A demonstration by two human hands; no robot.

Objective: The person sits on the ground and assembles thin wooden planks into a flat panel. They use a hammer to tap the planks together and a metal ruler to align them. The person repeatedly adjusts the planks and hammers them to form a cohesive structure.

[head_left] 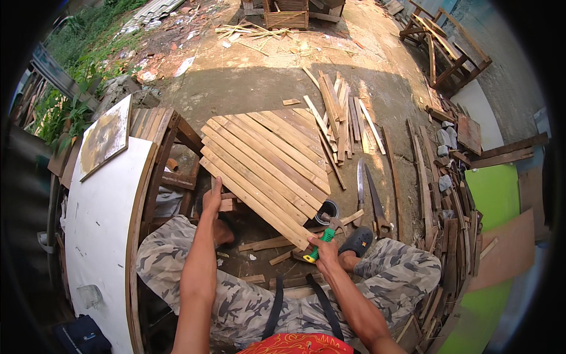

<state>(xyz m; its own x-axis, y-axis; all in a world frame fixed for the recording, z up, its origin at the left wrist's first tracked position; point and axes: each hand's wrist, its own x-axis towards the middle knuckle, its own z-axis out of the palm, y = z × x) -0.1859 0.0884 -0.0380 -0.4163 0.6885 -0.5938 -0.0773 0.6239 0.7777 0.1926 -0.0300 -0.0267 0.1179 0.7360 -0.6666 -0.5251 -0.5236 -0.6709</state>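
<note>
Slatted wooden panel (268,162) is in front of the person, near the black bucket (333,207). Left hand (214,192) grips its left edge; right hand (326,251) clasps green-handled hammer (328,235), touching the panel's near corner.

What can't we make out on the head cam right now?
All in the head view:
Panel: underside hidden by its slatted top.
Left hand: most fingers hidden behind the hand itself and the panel's edge, so its grip is unclear.
Bucket: contents too small and dark to tell; the panel hides part of it.
Far wooden furniture: cut off by the top edge.
</note>
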